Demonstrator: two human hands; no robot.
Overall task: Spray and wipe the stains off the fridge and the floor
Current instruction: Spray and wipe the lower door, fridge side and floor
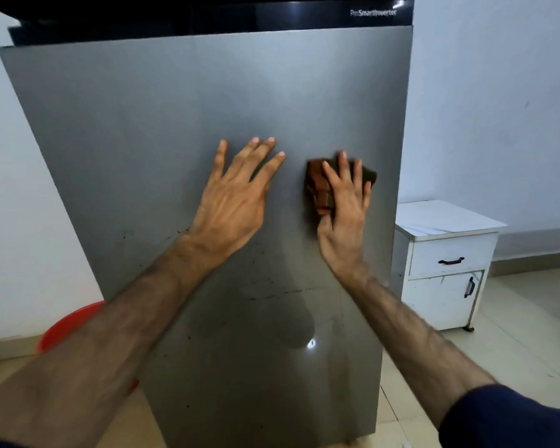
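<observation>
cabinet (446, 263): white, right of frame, one drawer above one door, each with a dark handle, pale top | basin (67, 328): red-orange, lower left, only a curved part showing, resting on the tiles | wall (498, 108): pale, plain, upper right and along the left edge

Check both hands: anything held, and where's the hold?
The right hand presses a brown cloth flat against the fridge door, palm and fingers over its middle. The left hand holds nothing, spread open on the door.
</observation>
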